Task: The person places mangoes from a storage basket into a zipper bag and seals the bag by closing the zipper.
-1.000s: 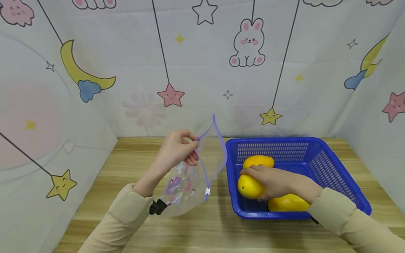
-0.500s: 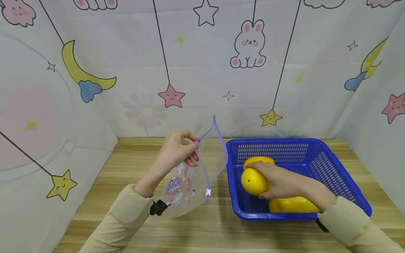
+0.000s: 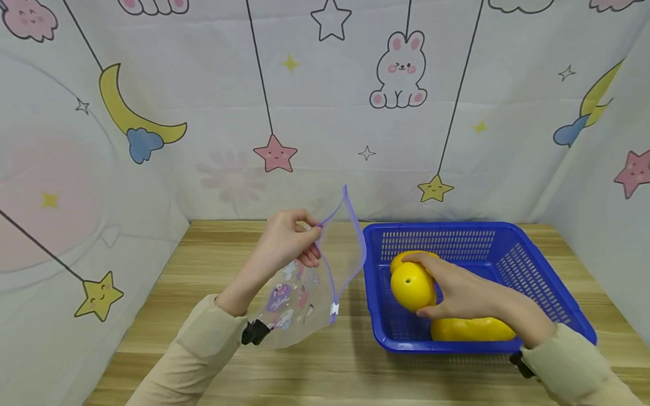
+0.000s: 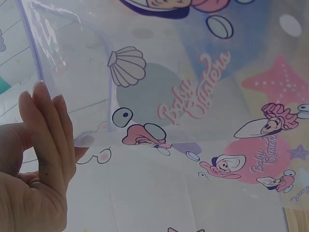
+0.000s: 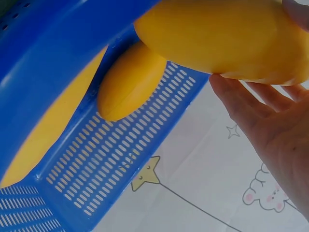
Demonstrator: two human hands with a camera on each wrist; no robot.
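My left hand (image 3: pixel 292 238) pinches the purple-edged rim of a clear zip bag (image 3: pixel 292 302) with cartoon prints. The bag's mouth gapes toward the right, with a white slider (image 3: pixel 335 309) at its lower end. Over the left part of a blue plastic basket (image 3: pixel 439 225), my right hand (image 3: pixel 463 293) grips a yellow mango (image 3: pixel 412 287), thumb on one side and fingers on the other. In the right wrist view this mango (image 5: pixel 222 41) is lifted above the others. Behind it lies a second mango (image 3: pixel 405 257), partly covered. A third mango (image 3: pixel 473 330) lies along the basket's front wall.
The basket's slotted walls rise around the mangoes, its left wall standing between them and the bag. A wood-grain table (image 3: pixel 316 374) lies under everything. White printed cloth (image 3: pixel 319 104) encloses the back and sides.
My right hand has raised the mango off the basket floor and tilted it, its end now turned more toward the head camera. The left hand and the bag stay nearly still.
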